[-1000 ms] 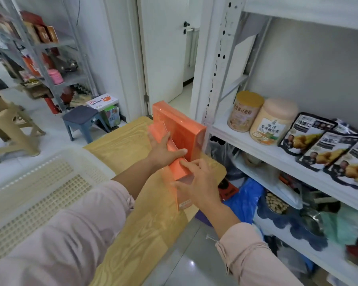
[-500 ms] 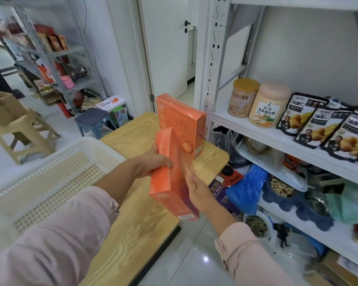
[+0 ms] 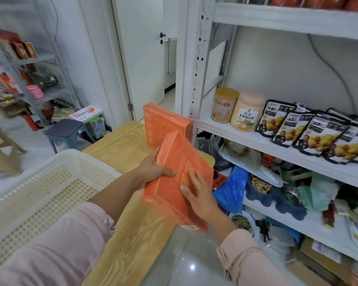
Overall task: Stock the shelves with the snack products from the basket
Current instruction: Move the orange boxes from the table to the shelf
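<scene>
- The flat orange cardboard box (image 3: 174,195), wrapped in shiny film, is held in the air, tilted, over the near corner of the table and the floor beside it, with one long edge pointing up and away.
- The left hand (image 3: 151,172) grips the box's left edge. Its thumb is laid across the printed face and its fingers are hidden underneath.
- The right hand (image 3: 198,195) lies on the printed face near the right edge, fingers fairly straight and a little spread, pressing against the film.
- A second orange box (image 3: 163,122) of the same kind stands upright on the table just behind the held one, beside the shelf's post.
- The light wooden table (image 3: 120,147) carries a white perforated plastic basket (image 3: 56,168) on the left. No products can be seen in the part of it that shows.
- To the right stands a white metal shelf unit (image 3: 244,139).
- On its middle board a round jar with a yellow lid (image 3: 223,105) stands just beside a round jar with a peach lid (image 3: 247,111).
- Next to the jars lie overlapping black snack pouches (image 3: 318,135).
- The boards below hold a crumpled blue plastic bag (image 3: 232,190) and mixed clutter.
- Further off are a grey-blue plastic stool (image 3: 65,131) and a white door (image 3: 141,58).
</scene>
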